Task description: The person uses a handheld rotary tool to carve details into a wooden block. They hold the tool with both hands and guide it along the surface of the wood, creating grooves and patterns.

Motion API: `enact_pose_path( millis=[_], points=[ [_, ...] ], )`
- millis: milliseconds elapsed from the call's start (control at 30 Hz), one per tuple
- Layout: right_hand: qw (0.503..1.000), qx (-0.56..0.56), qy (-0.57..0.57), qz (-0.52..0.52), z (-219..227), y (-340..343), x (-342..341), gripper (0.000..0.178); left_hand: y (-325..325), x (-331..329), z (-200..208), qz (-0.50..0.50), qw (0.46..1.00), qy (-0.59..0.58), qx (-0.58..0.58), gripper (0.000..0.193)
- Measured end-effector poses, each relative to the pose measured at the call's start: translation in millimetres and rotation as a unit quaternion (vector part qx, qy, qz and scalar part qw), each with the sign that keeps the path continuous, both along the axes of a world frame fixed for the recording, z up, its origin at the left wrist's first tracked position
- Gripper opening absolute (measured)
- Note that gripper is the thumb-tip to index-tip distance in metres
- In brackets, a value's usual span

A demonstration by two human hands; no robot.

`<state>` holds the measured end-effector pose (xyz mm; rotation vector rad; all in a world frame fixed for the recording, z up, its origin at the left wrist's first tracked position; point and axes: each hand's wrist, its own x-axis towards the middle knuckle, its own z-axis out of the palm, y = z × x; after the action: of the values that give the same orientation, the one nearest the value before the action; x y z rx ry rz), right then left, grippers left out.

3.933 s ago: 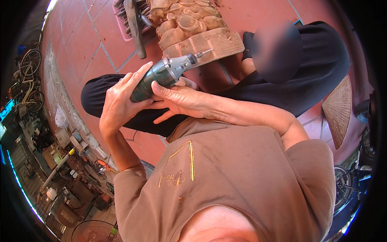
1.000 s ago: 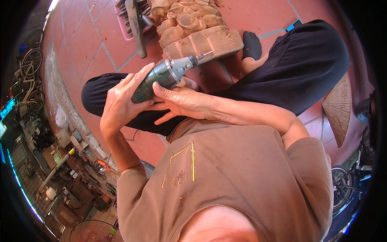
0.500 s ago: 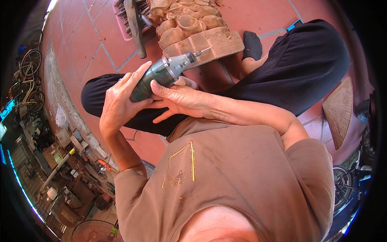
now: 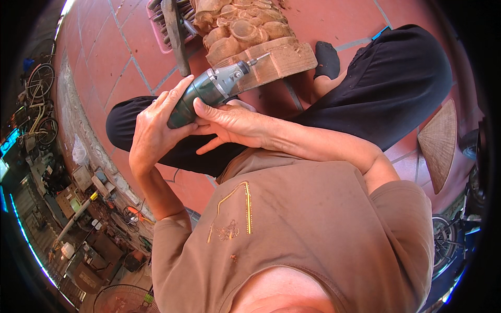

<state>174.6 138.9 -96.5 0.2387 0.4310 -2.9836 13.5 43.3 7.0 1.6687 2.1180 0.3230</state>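
A green and silver die grinder (image 4: 203, 94) with a thin metal bit in its nose is held in front of me, angled up and to the right. My left hand (image 4: 158, 117) wraps the rear of its body from the left side. My right hand (image 4: 235, 121) grips the body from below, thumb on top and one finger stretched away. The bit overlaps the near end block of a carved wooden piece (image 4: 263, 65) in view; I cannot tell whether it touches. Rounded, bulging shapes cover the carving beyond that block.
A wooden mallet (image 4: 175, 39) lies across a pink basket (image 4: 158, 26) of several tools at the far left. My crossed legs in black trousers (image 4: 381, 94) flank the carving. A conical hat (image 4: 438, 146) lies at right. Bicycles (image 4: 40, 83), clutter and a fan (image 4: 122, 300) line the left.
The die grinder has shifted slightly to the left and tilted a little more upward, with both hands still around it. The carving has barely moved.
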Motion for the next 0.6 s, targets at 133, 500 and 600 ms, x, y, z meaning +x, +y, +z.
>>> enact_pose_path(
  millis=[133,500,600],
  points=[
    [1.0,-0.007,0.002,0.002,0.7,-0.7,1.3,0.072,-0.5,1.4,1.0,-0.006,1.0,0.004,0.003,0.09],
    [1.0,-0.006,0.017,0.008,-0.7,-7.7,6.2,0.07,-5.0,3.6,3.9,-0.018,1.0,-0.011,-0.008,0.092],
    [1.0,-0.01,0.02,0.019,-1.3,-9.9,7.7,0.072,-5.3,4.6,6.4,-0.018,1.0,-0.011,-0.02,0.092]
  ],
)
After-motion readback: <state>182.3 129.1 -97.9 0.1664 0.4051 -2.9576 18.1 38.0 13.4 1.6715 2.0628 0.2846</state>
